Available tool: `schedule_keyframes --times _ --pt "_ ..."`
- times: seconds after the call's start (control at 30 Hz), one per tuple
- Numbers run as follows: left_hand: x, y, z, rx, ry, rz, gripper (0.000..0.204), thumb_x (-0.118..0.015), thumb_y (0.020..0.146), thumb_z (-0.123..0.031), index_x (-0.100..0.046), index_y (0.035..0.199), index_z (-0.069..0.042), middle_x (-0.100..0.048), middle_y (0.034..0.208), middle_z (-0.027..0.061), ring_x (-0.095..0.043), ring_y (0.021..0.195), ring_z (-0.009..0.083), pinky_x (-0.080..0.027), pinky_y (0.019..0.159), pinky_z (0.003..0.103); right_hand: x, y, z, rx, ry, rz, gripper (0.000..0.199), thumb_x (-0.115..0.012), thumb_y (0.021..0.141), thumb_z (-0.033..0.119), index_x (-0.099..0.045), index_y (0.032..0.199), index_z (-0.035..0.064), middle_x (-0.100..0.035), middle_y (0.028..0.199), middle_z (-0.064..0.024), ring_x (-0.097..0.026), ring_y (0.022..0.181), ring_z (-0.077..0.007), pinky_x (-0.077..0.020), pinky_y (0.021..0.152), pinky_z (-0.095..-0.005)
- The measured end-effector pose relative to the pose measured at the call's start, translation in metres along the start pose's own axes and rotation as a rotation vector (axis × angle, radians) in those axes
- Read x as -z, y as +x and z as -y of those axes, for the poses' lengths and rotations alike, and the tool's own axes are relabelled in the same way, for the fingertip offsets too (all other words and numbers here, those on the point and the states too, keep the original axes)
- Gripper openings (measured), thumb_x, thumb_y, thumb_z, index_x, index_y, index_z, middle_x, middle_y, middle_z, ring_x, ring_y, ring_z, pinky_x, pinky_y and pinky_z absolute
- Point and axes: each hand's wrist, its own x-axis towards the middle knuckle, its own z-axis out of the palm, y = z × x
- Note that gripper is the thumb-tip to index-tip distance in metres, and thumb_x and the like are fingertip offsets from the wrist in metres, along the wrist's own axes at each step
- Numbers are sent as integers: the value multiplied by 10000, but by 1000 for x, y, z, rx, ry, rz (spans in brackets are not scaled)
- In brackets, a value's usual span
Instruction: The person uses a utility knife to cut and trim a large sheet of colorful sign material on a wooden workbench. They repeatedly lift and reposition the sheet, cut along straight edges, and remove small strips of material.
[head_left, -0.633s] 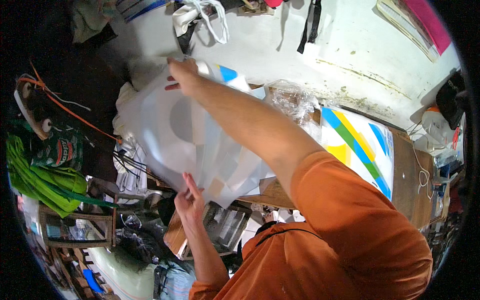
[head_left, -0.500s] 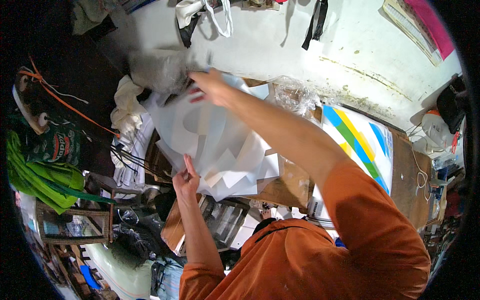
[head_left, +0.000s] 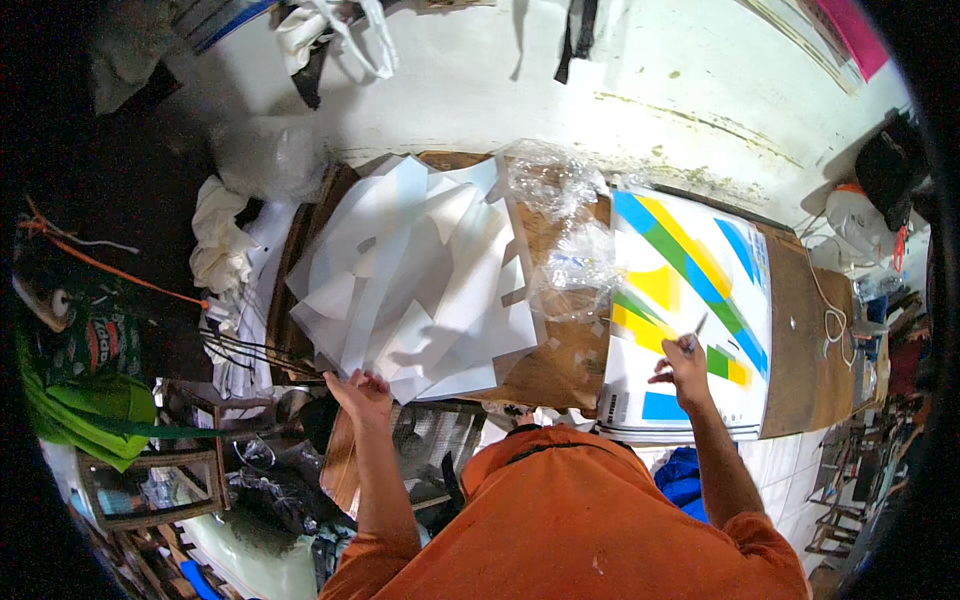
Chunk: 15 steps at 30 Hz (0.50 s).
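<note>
A loose pile of pale, partly see-through sheets [head_left: 430,280] lies spread on the left part of a wooden table. At its near left corner is my left hand [head_left: 362,398], palm up, fingers apart and slightly bent, touching or just beside the sheets' edge. My right hand [head_left: 686,375] is above a white sheet printed with blue, green and yellow stripes [head_left: 735,300]. A slim, dark, pointed tool [head_left: 700,323] sticks up from my right fingers; its exact kind is too small to tell.
Crumpled clear plastic [head_left: 565,225] sits between the pile and the striped sheet. Bare table wood [head_left: 555,365] shows below it. A white wall [head_left: 480,90] rises behind the table. At the left are a green cloth [head_left: 95,405] and a wood-framed box [head_left: 150,480].
My right arm has swung from over the pale sheets to the striped sheet on the right. The pale sheets now lie flatter. My left hand has stayed near their corner.
</note>
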Motion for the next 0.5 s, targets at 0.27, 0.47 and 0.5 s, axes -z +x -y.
schedule_keyframes --times 0.27,0.47,0.5 --pt "-18 65 -30 -838 1164 -359 793 -739 763 -574 -554 1186 71 -629 1089 199 -613 972 350 -484 817 444 53 -27 -62 -88 -40 -129 300 -640 883 128 -355 943 55 -507 866 -121 -589 550 -196 -581 428 -396" --pt "-64 68 -79 -524 890 209 531 -736 826 -397 -626 1197 -34 -652 1122 119 -622 955 266 -509 750 416 58 -34 -71 -18 -68 -78 287 -631 893 116 -357 955 59 -508 850 -117 -591 540 -190 -575 420 -382" --pt "-67 72 -91 -491 844 285 484 -736 833 -364 -638 1166 -27 -657 1103 111 -626 934 254 -510 733 409 62 -37 -70 -18 -117 -81 279 -626 897 111 -356 950 59 -513 843 -113 -591 537 -186 -572 413 -373"
